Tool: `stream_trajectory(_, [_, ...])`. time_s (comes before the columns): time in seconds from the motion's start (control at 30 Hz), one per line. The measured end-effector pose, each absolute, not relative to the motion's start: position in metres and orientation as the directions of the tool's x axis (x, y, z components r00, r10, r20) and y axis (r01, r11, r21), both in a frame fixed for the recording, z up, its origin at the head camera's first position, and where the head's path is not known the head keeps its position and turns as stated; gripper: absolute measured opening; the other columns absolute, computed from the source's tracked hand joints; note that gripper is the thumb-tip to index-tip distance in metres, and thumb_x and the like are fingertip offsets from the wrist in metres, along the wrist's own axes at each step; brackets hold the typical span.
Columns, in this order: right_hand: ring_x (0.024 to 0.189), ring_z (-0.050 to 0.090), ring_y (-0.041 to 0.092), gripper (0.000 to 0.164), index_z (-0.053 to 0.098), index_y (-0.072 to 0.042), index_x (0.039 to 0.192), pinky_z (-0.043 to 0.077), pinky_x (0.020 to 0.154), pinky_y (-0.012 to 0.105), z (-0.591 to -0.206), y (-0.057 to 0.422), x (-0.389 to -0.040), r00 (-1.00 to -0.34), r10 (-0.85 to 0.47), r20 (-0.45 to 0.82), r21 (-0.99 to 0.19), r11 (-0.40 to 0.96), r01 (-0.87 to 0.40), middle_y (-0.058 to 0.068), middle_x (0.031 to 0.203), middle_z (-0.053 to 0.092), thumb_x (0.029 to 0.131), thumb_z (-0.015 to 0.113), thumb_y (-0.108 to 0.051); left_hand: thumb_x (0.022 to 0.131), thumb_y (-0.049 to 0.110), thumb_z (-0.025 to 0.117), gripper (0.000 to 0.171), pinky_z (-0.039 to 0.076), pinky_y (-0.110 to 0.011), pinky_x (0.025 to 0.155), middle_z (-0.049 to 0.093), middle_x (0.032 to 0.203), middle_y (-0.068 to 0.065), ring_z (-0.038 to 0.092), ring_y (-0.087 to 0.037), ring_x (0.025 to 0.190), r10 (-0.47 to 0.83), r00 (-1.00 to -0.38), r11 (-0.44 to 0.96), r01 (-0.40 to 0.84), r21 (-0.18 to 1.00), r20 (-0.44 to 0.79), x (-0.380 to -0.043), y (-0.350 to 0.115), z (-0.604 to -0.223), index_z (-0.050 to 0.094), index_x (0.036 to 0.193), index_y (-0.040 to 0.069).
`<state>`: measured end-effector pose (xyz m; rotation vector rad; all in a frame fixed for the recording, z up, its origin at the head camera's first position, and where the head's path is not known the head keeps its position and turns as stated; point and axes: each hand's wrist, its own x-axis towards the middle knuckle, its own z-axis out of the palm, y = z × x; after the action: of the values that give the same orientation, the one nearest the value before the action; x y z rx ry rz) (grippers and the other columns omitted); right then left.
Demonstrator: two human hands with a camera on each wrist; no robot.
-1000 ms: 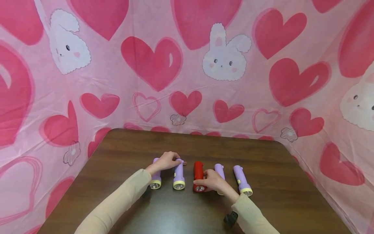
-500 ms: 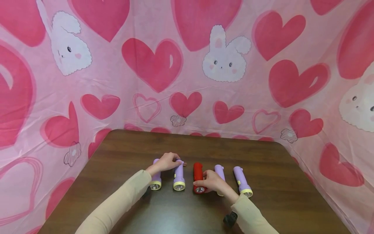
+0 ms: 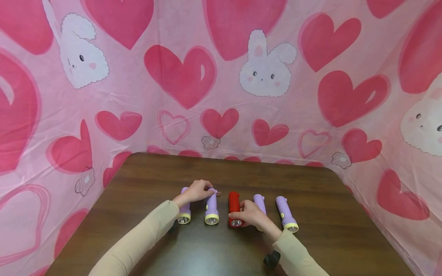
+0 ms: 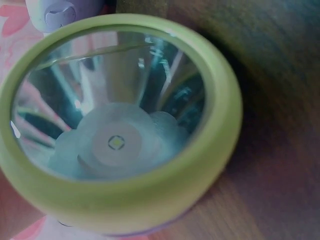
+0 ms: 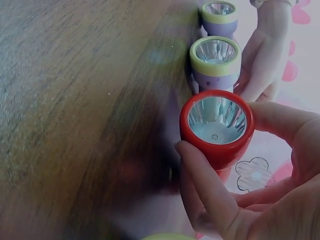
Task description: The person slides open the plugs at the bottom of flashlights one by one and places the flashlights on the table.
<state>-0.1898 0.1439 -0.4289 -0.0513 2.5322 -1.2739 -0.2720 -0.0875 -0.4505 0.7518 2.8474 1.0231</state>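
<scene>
Several flashlights lie in a row on the table, lens ends toward me. In the head view my left hand (image 3: 196, 191) reaches over the leftmost purple flashlight (image 3: 184, 211) and grips the back end of the second purple flashlight (image 3: 211, 207), fingertips showing past its far side. My right hand (image 3: 254, 213) holds the red flashlight (image 3: 234, 201) by its lens end; in the right wrist view, thumb and fingers pinch the red head (image 5: 220, 150) from both sides. A yellow-rimmed lens (image 4: 116, 140) fills most of the left wrist view, where no left fingers are clearly visible.
Right of the red one, a purple flashlight (image 3: 259, 202) is partly hidden behind my right hand. Another purple flashlight (image 3: 286, 212) lies slightly angled at the row's right end. The brown table (image 3: 214, 249) meets a pink heart-patterned cloth (image 3: 228, 84) behind and at the sides.
The head view has shifted very slightly. Both hands keep their holds, and the flashlights stay in place.
</scene>
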Motion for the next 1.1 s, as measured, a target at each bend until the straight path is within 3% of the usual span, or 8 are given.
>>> stream_trajectory(0.37, [0.073,0.062,0.015,0.047,0.057,0.007,0.111,0.061,0.064,0.035,-0.426,0.145,-0.191,-0.955,-0.185,-0.234,-0.801,0.593,0.081,0.012,0.09,0.067,0.081,0.079,-0.021,0.089,0.017,0.068,0.022,0.054,-0.033,0.076,0.075,0.09,-0.012,0.067,-0.021,0.083,0.439,-0.887,0.669,0.428,0.608,0.142,-0.272,-0.087,-0.448,0.072,0.1,-0.002])
stream_trajectory(0.6, [0.078,0.063,0.017,0.055,0.054,0.009,0.119,0.061,0.067,0.038,-0.426,0.145,-0.189,-0.96,-0.16,-0.229,-0.814,0.572,0.099,0.012,0.097,0.068,0.08,0.08,-0.02,0.089,0.014,0.067,0.023,0.056,-0.042,0.086,0.075,0.1,-0.016,0.07,-0.03,0.097,0.415,-0.897,0.671,0.416,0.614,0.154,-0.27,-0.089,-0.441,0.071,0.104,-0.004])
stream_trajectory(1.1, [0.075,0.062,0.017,0.056,0.054,0.01,0.121,0.061,0.065,0.039,-0.423,0.146,-0.184,-0.976,-0.16,-0.146,-0.828,0.56,0.032,0.015,0.097,0.067,0.08,0.08,-0.019,0.091,0.014,0.067,0.021,0.057,-0.041,0.085,0.075,0.101,-0.014,0.07,-0.026,0.095,0.384,-0.893,0.651,0.441,0.618,0.234,-0.266,-0.087,-0.424,0.071,0.106,0.0])
